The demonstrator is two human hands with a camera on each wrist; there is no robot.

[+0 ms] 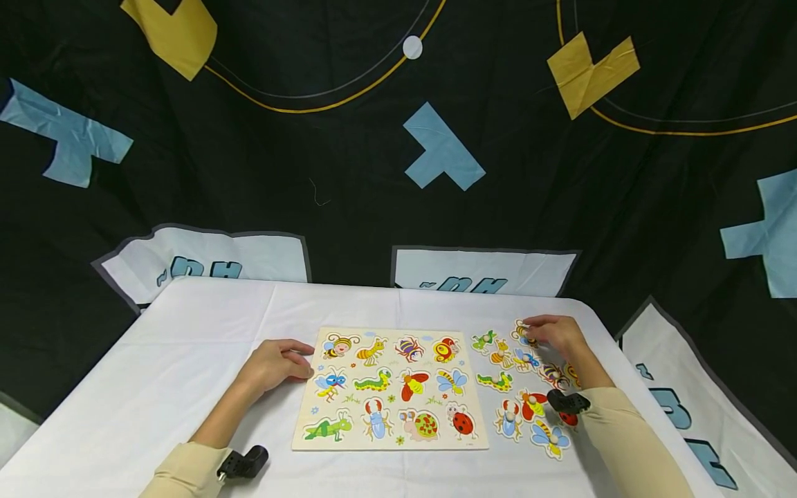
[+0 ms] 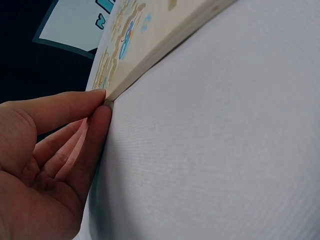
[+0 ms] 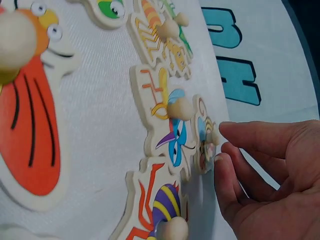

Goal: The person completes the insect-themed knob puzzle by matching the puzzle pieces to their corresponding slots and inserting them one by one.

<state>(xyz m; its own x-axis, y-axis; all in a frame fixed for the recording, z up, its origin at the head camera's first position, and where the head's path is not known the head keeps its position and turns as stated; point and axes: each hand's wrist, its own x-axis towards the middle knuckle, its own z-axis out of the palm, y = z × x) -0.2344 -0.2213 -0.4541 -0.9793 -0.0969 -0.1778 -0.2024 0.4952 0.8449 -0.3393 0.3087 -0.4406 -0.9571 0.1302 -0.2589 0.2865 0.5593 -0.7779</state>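
A wooden puzzle board (image 1: 407,446) printed with insects lies flat on the table. At its left edge rests my left hand (image 1: 274,366), thumb and index fingertips touching the edge; the left wrist view shows the fingertips (image 2: 102,96) at the board's rim. To the right of the board, my right hand (image 1: 557,333) reaches over the bee puzzle piece (image 1: 521,333), which lies on the cloth. In the right wrist view its thumb and index fingertips (image 3: 222,161) are apart, close to the bee's wooden knob (image 3: 215,134). Whether they touch the knob is unclear.
Several knobbed pieces lie right of the board, among them a caterpillar (image 1: 495,381), a stag beetle (image 1: 508,420), a red firefly-like bug (image 1: 533,405) and a dragonfly (image 1: 551,438). My right forearm partly covers a ladybug piece (image 1: 568,418). White cloth (image 1: 205,332) covers the table.
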